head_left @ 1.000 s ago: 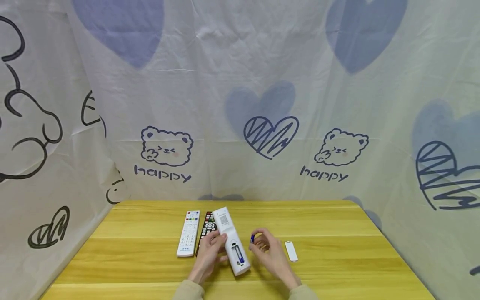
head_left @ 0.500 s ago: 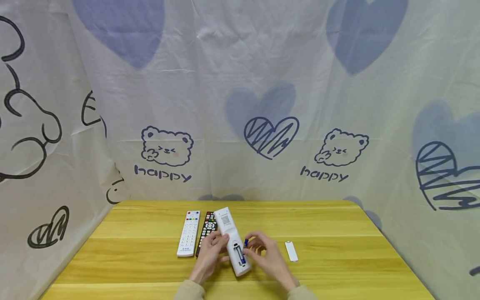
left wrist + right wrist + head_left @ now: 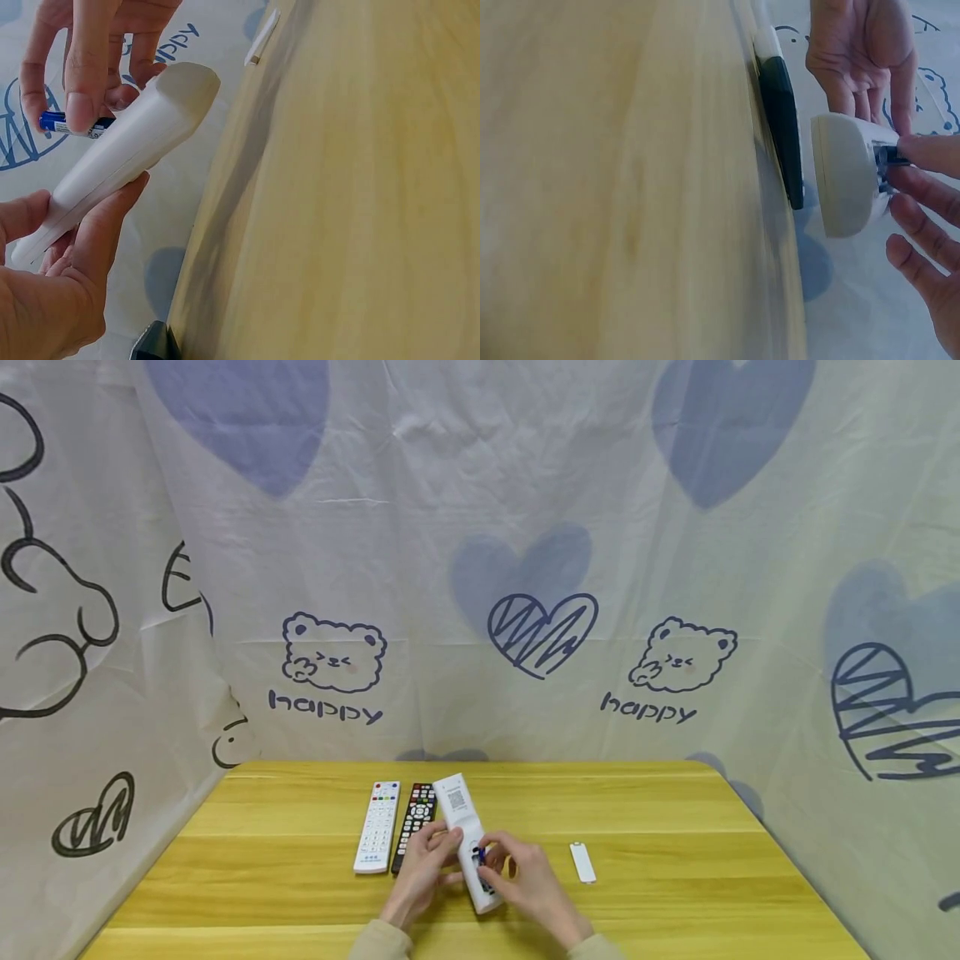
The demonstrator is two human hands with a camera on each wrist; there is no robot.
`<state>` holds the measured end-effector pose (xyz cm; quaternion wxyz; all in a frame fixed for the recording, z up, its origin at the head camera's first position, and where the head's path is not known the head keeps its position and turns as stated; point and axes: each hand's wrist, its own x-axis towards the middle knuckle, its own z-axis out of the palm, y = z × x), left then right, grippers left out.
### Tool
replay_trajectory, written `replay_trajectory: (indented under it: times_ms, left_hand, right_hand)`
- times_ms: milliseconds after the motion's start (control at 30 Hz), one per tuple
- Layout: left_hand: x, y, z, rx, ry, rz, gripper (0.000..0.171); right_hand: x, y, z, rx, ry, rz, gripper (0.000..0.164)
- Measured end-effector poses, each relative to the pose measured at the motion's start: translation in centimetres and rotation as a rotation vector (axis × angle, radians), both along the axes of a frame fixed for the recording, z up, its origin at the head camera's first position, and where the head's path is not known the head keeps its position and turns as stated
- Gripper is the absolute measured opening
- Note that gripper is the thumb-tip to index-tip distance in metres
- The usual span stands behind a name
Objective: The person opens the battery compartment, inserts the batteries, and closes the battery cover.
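Note:
My left hand (image 3: 422,868) grips a white remote control (image 3: 454,802) by its left edge, its back turned up and its battery compartment uncovered. In the left wrist view the remote (image 3: 127,150) is held tilted above the table. Thumb and forefinger of my right hand (image 3: 528,877) pinch a blue battery (image 3: 56,122), one end of it at the compartment opening. From the right wrist view, the battery (image 3: 891,156) meets the open compartment near the remote's end. The fingers partly hide the compartment in the head view.
Left of the hands, a white remote (image 3: 377,827) and a black remote (image 3: 417,814) lie face up on the wooden table (image 3: 675,827). A small white battery cover (image 3: 582,862) lies to the right. A printed cloth (image 3: 450,718) hangs behind the table.
My right hand has moved left with the battery, from beside the remote to over its compartment. The remote has shifted slightly right in my left hand.

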<state>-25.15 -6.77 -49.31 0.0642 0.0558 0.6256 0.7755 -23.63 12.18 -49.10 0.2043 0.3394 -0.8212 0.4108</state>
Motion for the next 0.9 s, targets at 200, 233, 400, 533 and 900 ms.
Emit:
replay_trajectory:
  times_ms: [200,233,400,533,900]
  left_hand:
    - [-0.03,-0.01,0.10,0.002,0.003,-0.006,0.048]
    - [-0.01,-0.02,0.13,0.000,0.002,-0.006,0.048]
    - [0.02,-0.06,0.15,-0.009,0.002,-0.008,0.048]
    - [0.05,-0.06,0.16,-0.011,0.007,-0.008,0.048]
    - [0.14,0.18,0.02,0.006,0.010,0.000,0.049]
  right_hand:
    - [0.24,-0.52,0.21,0.049,-0.019,-0.054,0.027]
    - [0.24,-0.60,0.19,0.062,-0.011,-0.064,0.027]
    - [0.29,-0.76,-0.09,0.103,0.042,-0.094,0.025]
    - [0.38,-0.71,-0.14,0.113,0.034,-0.095,0.022]
    - [0.46,-0.55,-0.04,0.101,-0.029,-0.100,0.014]
